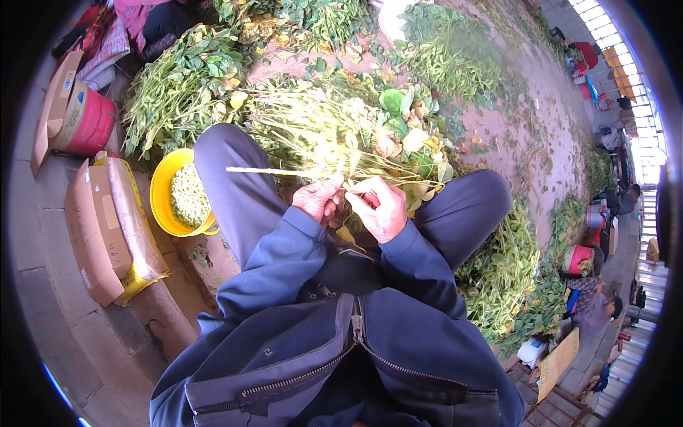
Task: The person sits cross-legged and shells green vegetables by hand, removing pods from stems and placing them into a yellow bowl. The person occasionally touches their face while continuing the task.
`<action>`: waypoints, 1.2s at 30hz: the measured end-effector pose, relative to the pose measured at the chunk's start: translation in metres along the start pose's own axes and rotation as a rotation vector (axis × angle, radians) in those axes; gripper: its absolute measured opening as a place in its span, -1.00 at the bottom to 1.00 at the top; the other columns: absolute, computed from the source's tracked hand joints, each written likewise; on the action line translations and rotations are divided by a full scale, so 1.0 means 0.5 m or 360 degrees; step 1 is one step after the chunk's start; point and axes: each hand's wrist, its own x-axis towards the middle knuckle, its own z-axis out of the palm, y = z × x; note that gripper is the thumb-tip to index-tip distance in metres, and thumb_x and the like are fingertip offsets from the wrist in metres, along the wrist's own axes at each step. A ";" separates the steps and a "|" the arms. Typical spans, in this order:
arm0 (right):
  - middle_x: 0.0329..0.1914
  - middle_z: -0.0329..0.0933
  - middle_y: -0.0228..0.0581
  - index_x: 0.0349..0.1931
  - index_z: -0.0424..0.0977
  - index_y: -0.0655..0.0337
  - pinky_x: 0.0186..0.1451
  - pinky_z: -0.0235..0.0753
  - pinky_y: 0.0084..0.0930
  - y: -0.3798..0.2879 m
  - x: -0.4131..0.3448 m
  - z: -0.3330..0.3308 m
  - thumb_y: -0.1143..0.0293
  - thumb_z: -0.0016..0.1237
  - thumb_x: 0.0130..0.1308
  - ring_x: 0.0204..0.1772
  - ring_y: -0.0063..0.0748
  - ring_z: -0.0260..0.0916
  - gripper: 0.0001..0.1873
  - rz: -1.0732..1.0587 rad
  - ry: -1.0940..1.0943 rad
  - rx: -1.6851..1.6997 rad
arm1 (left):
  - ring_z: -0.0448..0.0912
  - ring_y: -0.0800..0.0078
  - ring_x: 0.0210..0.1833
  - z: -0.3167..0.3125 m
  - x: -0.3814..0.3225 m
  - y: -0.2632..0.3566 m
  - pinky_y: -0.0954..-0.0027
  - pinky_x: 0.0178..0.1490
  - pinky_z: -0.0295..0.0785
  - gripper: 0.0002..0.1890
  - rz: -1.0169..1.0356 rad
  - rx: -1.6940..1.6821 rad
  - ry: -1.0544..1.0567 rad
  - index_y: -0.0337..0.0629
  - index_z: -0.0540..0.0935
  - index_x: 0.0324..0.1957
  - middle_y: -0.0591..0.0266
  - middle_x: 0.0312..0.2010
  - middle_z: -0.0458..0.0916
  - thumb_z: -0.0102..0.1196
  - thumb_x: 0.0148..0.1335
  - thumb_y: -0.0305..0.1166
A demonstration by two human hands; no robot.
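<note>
My left hand (318, 200) grips a leafy bean plant, whose pale bare stalk (267, 171) sticks out to the left above my knee. Close beside it, my right hand (380, 209) has its fingers curled, with thumb and forefinger pinched at the same plant; the exact part between them is hidden. Just beyond both hands lies a heap of cut bean plants (320, 117), with green and yellowing leaves at its right end. By my left knee, a yellow bucket (158, 184) holds many small pale green beans or pods (190, 196).
Further bean plant piles lie at the upper left (181, 85), upper right (453, 58) and right (504, 267). On the left are a cardboard box (98, 235) and a red bucket (90, 123). A person (160, 26) sits at upper left; other people are along the right.
</note>
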 end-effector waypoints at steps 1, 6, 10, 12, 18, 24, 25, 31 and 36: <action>-0.55 0.50 -0.35 -0.36 0.48 0.21 -0.43 0.39 -0.65 0.003 0.000 0.000 0.54 0.21 0.07 -0.51 -0.67 0.36 -0.83 -0.0070 -0.0024 -0.0031 | 0.21 0.72 -0.77 -0.009 0.005 -0.003 0.63 -0.73 0.03 -0.79 0.0034 -0.0005 -0.0026 -0.16 0.56 -0.43 0.36 -0.62 0.48 0.11 0.32 -0.29; -0.39 0.43 -0.51 -0.14 0.47 0.27 -0.40 0.23 -0.76 0.023 0.012 -0.003 0.63 0.08 0.20 -0.44 -0.79 0.17 -0.78 0.0281 -0.0121 0.0899 | 0.28 0.69 -0.74 -0.053 0.027 -0.012 0.66 -0.70 0.16 -0.85 0.0132 -0.0234 -0.0274 -0.30 0.61 -0.30 0.21 -0.53 0.54 0.13 0.28 -0.40; -0.42 0.36 -0.48 -0.01 0.41 0.30 -0.37 0.27 -0.72 0.024 0.003 -0.026 0.43 -0.12 0.40 -0.44 -0.74 0.20 -0.78 0.0331 -0.0208 0.0304 | 0.32 0.70 -0.70 -0.066 0.041 -0.016 0.69 -0.67 0.18 -0.82 0.0180 -0.0313 -0.0456 -0.37 0.62 -0.19 0.16 -0.47 0.57 0.11 0.26 -0.44; -0.42 0.35 -0.47 0.00 0.41 0.32 -0.36 0.27 -0.71 0.012 -0.003 -0.037 0.39 -0.19 0.44 -0.44 -0.72 0.19 -0.76 0.0374 -0.0270 0.0387 | 0.32 0.70 -0.70 -0.060 0.036 -0.006 0.70 -0.66 0.18 -0.81 0.0182 -0.0243 -0.0443 -0.37 0.62 -0.17 0.18 -0.47 0.57 0.12 0.26 -0.44; -0.39 0.42 -0.33 0.00 0.39 0.36 -0.30 0.35 -0.65 -0.016 -0.016 -0.044 0.33 -0.25 0.45 -0.41 -0.61 0.30 -0.71 0.0214 -0.0581 0.0469 | 0.32 0.71 -0.71 -0.062 0.037 -0.007 0.71 -0.67 0.17 -0.85 0.0183 -0.0163 -0.0421 -0.35 0.65 -0.21 0.24 -0.51 0.58 0.15 0.23 -0.48; -0.41 0.45 -0.36 0.05 0.38 0.37 -0.39 0.32 -0.69 -0.025 -0.016 -0.034 0.33 -0.24 0.46 -0.49 -0.65 0.25 -0.68 0.0609 -0.0703 0.0787 | 0.33 0.71 -0.71 -0.064 0.035 -0.007 0.70 -0.68 0.17 -0.89 0.0217 -0.0142 -0.0343 -0.36 0.66 -0.25 0.24 -0.52 0.58 0.15 0.19 -0.55; -0.41 0.45 -0.36 0.06 0.37 0.37 -0.40 0.32 -0.69 -0.023 -0.018 -0.033 0.33 -0.24 0.46 -0.50 -0.65 0.25 -0.68 0.0632 -0.0712 0.0786 | 0.33 0.70 -0.70 -0.066 0.037 -0.008 0.70 -0.67 0.17 -0.89 0.0239 -0.0154 -0.0342 -0.36 0.66 -0.25 0.24 -0.52 0.58 0.15 0.19 -0.55; -0.43 0.49 -0.33 0.05 0.41 0.38 -0.41 0.36 -0.69 -0.020 -0.015 -0.034 0.34 -0.24 0.46 -0.50 -0.63 0.28 -0.68 0.0516 -0.0645 0.0774 | 0.33 0.71 -0.67 -0.062 0.032 -0.003 0.71 -0.63 0.16 -0.88 0.0289 -0.0132 -0.0389 -0.37 0.66 -0.24 0.26 -0.51 0.59 0.15 0.18 -0.55; -0.38 0.55 -0.27 0.05 0.42 0.40 -0.43 0.38 -0.69 -0.020 -0.011 -0.033 0.36 -0.21 0.45 -0.54 -0.62 0.33 -0.68 0.0578 -0.0646 0.0767 | 0.31 0.72 -0.65 -0.040 0.014 0.012 0.69 -0.59 0.16 -0.86 0.0451 0.0036 -0.0365 -0.37 0.66 -0.23 0.24 -0.45 0.63 0.17 0.16 -0.54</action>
